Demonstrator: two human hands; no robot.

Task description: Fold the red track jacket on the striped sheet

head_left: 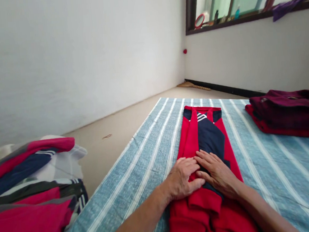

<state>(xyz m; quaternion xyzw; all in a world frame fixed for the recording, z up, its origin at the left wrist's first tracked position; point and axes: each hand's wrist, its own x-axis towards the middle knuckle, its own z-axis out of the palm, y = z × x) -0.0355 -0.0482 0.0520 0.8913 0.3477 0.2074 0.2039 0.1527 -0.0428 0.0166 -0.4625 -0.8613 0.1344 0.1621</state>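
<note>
A red and navy jacket [211, 139] with white stripes lies folded into a long narrow strip on a blue-and-white striped cloth [144, 156]. My left hand [185, 177] rests on its red part with the fingers fairly straight. Beside it, touching or nearly touching at the fingertips, my right hand [216, 173] lies flat over the navy panel. Neither hand grasps anything. Below the hands the red fabric bunches into thick folds, partly covered by my forearms.
Folded maroon and red clothes [292, 113] are stacked at the right. A pile of red, navy, grey and white garments [33, 184] sits at the left. White walls [97, 56], a broom [193, 86] and a windowsill [243, 19] with small items stand beyond.
</note>
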